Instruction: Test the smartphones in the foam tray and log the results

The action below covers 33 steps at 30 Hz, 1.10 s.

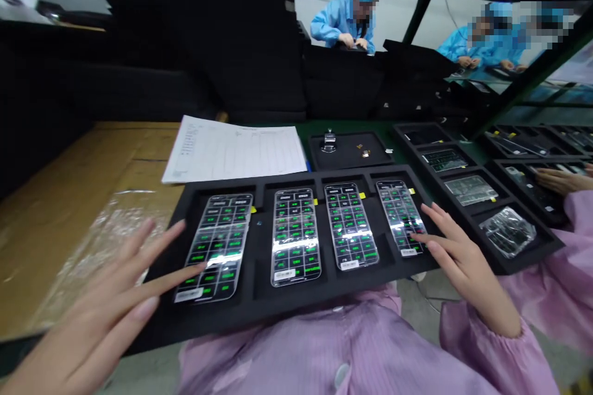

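Note:
Several lit phones lie face up in the compartments of a black foam tray. Each screen shows a grid of green text. My left hand has its fingers spread, and its index fingertip is at the screen of the leftmost phone. On the right, my right hand points its index finger at the lower part of the rightmost phone, where a small red mark shows. Between them are a second phone and a third phone, which neither hand touches. Both hands hold nothing.
Behind the tray lie printed sheets and a small black tray with little metal parts. Another foam tray holds wrapped panels at right. A neighbour's hand reaches in there. Bubble wrap covers cardboard at left. Co-workers in blue sit beyond.

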Each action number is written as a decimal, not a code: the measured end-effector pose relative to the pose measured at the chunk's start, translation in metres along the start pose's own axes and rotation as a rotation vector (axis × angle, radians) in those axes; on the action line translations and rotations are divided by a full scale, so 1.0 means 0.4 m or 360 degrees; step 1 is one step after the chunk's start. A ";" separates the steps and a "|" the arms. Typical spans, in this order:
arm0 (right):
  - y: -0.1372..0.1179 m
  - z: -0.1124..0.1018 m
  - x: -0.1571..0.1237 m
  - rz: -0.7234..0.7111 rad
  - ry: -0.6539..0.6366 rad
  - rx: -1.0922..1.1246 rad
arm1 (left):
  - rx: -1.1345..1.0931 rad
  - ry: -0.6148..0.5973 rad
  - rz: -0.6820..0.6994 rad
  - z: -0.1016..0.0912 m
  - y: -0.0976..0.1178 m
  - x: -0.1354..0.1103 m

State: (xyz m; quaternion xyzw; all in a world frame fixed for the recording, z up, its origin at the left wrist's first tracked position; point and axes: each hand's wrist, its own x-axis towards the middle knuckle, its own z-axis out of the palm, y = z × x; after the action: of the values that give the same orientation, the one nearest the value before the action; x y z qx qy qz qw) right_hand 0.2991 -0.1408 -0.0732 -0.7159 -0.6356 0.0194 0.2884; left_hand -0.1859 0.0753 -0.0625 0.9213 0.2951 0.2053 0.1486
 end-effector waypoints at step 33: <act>-0.121 0.124 0.110 -0.0181 0.0000 -0.0370 | 0.0409 -0.0272 -0.0094 0.070 0.202 0.243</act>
State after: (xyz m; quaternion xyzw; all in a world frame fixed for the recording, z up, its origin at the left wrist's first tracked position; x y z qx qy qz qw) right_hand 0.2446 -0.0796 -0.0785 -0.7072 -0.6732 -0.0709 0.2041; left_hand -0.0616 0.0666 -0.0267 0.9377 0.3321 0.0822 0.0601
